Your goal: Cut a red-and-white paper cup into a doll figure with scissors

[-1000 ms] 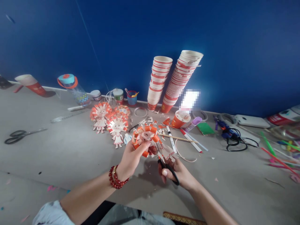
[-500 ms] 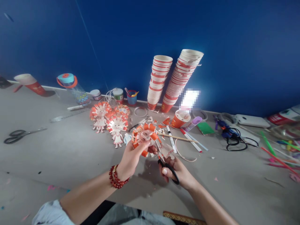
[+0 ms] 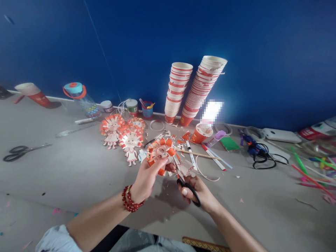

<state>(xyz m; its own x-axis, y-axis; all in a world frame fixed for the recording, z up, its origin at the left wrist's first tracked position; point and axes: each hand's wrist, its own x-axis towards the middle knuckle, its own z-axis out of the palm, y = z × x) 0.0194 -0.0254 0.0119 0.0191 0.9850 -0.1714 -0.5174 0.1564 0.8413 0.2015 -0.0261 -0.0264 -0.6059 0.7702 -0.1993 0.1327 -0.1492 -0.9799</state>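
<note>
My left hand (image 3: 148,176), with red beads at its wrist, is closed on a paper doll (image 3: 160,151) that has a round face ringed by curled orange strips. My right hand (image 3: 195,190) grips black-handled scissors (image 3: 189,187), whose blades point up and away against the doll's right edge, beside its white dress with a red pattern. How far the blades stand apart is hard to see. Finished-looking paper dolls with orange fringes lie just left of the held one, the nearest being a small doll (image 3: 131,145) in a white dress.
Two tall stacks of paper cups (image 3: 175,92) lean near the blue wall. An orange cup (image 3: 201,133), markers (image 3: 191,155), a wooden stick (image 3: 202,154) and paper scraps lie beyond my hands. Other scissors (image 3: 22,151) rest at left; a blue glue gun (image 3: 253,145) with black cord lies right.
Almost nothing differs. Both hands keep their hold on the doll and the scissors, and the whole view has shifted very slightly.
</note>
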